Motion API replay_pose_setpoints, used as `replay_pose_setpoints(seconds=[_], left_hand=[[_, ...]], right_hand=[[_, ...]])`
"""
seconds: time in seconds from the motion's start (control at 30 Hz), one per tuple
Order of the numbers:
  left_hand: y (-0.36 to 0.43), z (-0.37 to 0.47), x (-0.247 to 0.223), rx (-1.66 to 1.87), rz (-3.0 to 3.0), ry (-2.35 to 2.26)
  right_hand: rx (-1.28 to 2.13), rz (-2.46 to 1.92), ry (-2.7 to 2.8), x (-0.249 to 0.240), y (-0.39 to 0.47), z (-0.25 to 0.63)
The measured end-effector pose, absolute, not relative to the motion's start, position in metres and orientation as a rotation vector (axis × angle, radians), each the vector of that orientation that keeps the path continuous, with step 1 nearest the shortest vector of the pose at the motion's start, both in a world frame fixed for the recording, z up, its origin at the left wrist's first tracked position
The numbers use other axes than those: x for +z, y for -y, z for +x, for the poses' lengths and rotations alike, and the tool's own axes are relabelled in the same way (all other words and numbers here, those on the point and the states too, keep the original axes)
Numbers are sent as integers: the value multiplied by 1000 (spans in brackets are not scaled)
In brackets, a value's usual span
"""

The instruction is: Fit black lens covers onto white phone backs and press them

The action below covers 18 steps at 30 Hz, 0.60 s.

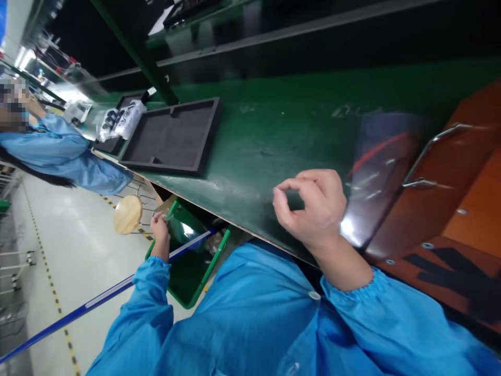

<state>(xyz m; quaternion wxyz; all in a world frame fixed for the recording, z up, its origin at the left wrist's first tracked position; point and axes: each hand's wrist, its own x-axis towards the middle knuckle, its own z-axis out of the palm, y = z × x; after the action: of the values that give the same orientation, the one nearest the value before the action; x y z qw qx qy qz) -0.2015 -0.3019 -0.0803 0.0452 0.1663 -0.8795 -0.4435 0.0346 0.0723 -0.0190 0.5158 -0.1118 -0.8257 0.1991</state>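
My left hand (160, 230) is low on the left, over the near rim of a green bin (190, 300). Its fingers are pinched on what looks like a clear plastic film (183, 228), whose shiny surface shows against the bin. Above the front part of the green workbench (254, 156) is my right hand (317, 206). Thumb and forefinger meet in a ring, the other fingers are curled, and nothing shows between them. A stack of clear plastic sheets (371, 177) with a red line lies just to its right.
A black foam tray (172, 136) lies on the bench at left, with bubble-wrapped items (123, 120) beyond it. An orange-brown case (450, 172) with a metal handle stands at right. A blue-white bar (113, 290) crosses the bin. Past a round stool (128, 214) is a co-worker in blue (70, 151).
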Motion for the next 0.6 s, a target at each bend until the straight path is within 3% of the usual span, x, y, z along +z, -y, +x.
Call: replay_pose_setpoints(seconds=[0.17,0.33,0.5,0.6], left_hand=[[304,-187,-87,-681,298,3133],[272,-193,-44,-145,-92,3261],[205,-208,9,-161,-552,2926],[161,-223,15,-283,-839,2732]], right_hand=[[450,-256,1974,-13,-73,34],[463,-237,1948,-8,-72,30],[485,-207,1957,-11,-71,29],[484,-195,1979,-15,-70,30]])
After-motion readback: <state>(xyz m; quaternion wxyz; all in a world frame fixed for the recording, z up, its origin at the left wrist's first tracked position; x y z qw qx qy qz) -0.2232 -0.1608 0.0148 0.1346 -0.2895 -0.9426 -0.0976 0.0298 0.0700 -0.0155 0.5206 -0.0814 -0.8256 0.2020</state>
